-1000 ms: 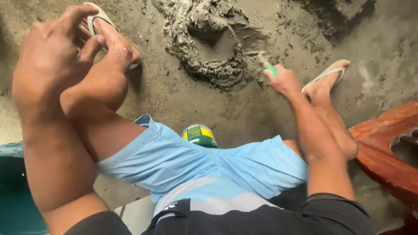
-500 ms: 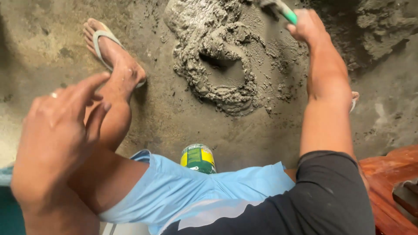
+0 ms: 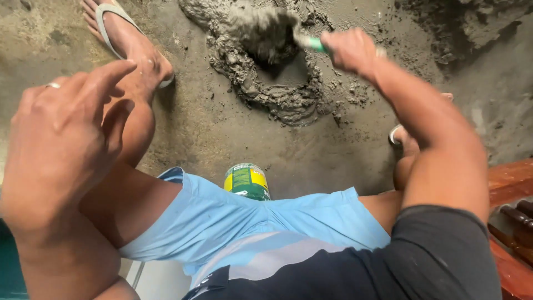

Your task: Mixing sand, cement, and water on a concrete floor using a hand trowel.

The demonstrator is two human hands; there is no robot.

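Right hand [image 3: 351, 50] clenched around green trowel handle [image 3: 315, 44]; loaded blade over wet mortar ring [image 3: 272, 83] on the ground. Left hand [image 3: 61, 139] released, fingers spread above left knee. Green-yellow can [image 3: 246, 181] between legs.

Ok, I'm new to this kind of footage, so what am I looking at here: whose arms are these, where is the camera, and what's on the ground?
The camera sits on a person's head and looks down at their own body while they squat. The right hand grips a trowel with a green handle, its blade loaded with wet grey cement over the cement pile on the floor. The left hand is open, holding nothing, above the left knee. A green and yellow can stands between the legs. Both feet wear sandals.
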